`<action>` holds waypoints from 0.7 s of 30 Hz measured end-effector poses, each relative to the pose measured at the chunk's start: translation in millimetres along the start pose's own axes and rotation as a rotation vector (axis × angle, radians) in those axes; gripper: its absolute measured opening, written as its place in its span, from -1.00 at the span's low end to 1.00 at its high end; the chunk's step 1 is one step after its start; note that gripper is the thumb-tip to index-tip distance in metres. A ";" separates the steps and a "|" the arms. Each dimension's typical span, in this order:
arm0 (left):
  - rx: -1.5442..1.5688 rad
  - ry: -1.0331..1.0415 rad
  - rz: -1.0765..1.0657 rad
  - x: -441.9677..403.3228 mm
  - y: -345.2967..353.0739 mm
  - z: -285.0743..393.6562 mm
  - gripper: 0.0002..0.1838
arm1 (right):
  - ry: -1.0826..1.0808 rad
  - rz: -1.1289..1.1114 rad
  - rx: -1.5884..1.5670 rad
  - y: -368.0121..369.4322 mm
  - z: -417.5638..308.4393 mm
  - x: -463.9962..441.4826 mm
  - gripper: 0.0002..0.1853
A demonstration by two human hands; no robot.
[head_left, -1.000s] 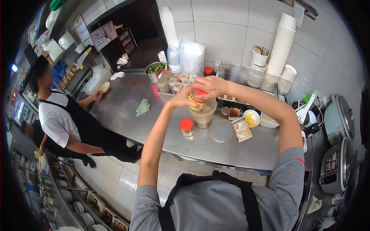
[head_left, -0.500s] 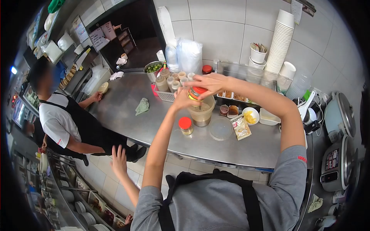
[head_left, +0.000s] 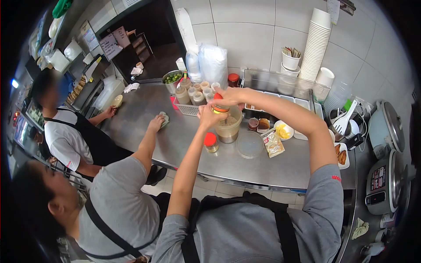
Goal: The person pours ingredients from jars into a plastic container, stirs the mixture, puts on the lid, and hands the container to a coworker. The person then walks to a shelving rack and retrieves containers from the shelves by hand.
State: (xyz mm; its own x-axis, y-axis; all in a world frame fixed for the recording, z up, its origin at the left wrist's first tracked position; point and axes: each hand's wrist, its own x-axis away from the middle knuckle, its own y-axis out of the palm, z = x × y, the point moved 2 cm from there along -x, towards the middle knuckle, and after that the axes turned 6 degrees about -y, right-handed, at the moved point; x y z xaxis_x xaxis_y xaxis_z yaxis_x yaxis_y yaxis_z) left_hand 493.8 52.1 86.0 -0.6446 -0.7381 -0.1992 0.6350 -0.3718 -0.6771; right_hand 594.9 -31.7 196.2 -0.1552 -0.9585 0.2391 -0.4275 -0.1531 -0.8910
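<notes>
My left hand (head_left: 208,116) is closed round a small jar (head_left: 219,109) with a yellow and dark band. On the jar's red lid (head_left: 217,96), the fingers of my right hand (head_left: 228,95) are closed from above. Both hands are over the near left rim of a clear plastic tub (head_left: 228,133) with brownish contents. A second red-lidded jar (head_left: 211,143) stands on the counter in front of the tub. To the right lie a round clear lid (head_left: 250,145) and a printed packet (head_left: 273,143). The jar's lower part is partly hidden by my fingers.
On the steel counter (head_left: 184,149), a basket (head_left: 187,109) of bottles stands left of the tub. A bowl with yellow food (head_left: 283,130) is at right. A co-worker's hand (head_left: 155,122) rests on a green cloth (head_left: 164,119). Another person (head_left: 83,136) stands further left.
A co-worker has come in from the left and put a hand on the cloth. My right hand has shifted slightly on the lid, and the red lid shows more above the jar.
</notes>
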 end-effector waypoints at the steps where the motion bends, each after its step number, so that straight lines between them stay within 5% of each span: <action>1: 0.018 0.007 -0.072 -1.3 -4.5 -3.9 -0.12 | -0.044 -0.106 0.032 -3.8 8.2 -0.4 -0.08; 4: 0.043 0.078 -0.111 -12.7 -5.6 -20.6 -0.06 | -0.707 0.082 0.269 0.5 52.9 -34.7 -0.06; 6: -0.042 0.057 -0.080 -4.8 -12.1 -7.4 -0.08 | -0.888 0.068 0.335 -4.2 47.3 -43.3 -0.07; 7: -0.084 0.048 -0.066 -1.4 -15.8 -0.6 -0.08 | -0.849 0.064 0.364 -7.9 47.7 -39.2 -0.20; 10: -0.113 0.088 0.002 3.6 -18.4 4.5 -0.07 | -0.203 -0.210 0.390 -17.3 17.4 -11.8 -0.18; 12: -0.135 0.079 -0.004 1.6 -14.7 -0.2 -0.06 | -0.140 -0.129 0.466 -10.7 20.7 -21.8 -0.13; 14: -0.110 0.075 -0.049 -0.9 -14.2 -4.0 -0.04 | -0.343 0.092 0.547 -9.6 19.7 -22.3 -0.16; 16: -0.039 0.078 -0.135 -4.2 -18.2 -7.9 0.00 | -0.807 0.461 0.611 -9.7 18.8 -4.5 -0.25; 19: 0.078 0.151 -0.299 -15.5 -14.7 -18.6 0.01 | -1.172 0.452 0.713 2.5 14.4 -5.3 -0.41; 21: 0.045 0.134 -0.129 -4.7 -19.0 -6.0 -0.01 | -0.977 0.514 0.635 12.2 16.9 -14.2 -0.48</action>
State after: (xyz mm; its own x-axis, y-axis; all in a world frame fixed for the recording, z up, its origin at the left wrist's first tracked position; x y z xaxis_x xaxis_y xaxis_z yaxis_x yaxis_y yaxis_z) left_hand 482.3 66.0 95.5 -0.7709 -0.6024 -0.2069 0.5598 -0.4859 -0.6713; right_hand 606.9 -24.0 175.4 0.6576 -0.6776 -0.3293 0.0280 0.4587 -0.8881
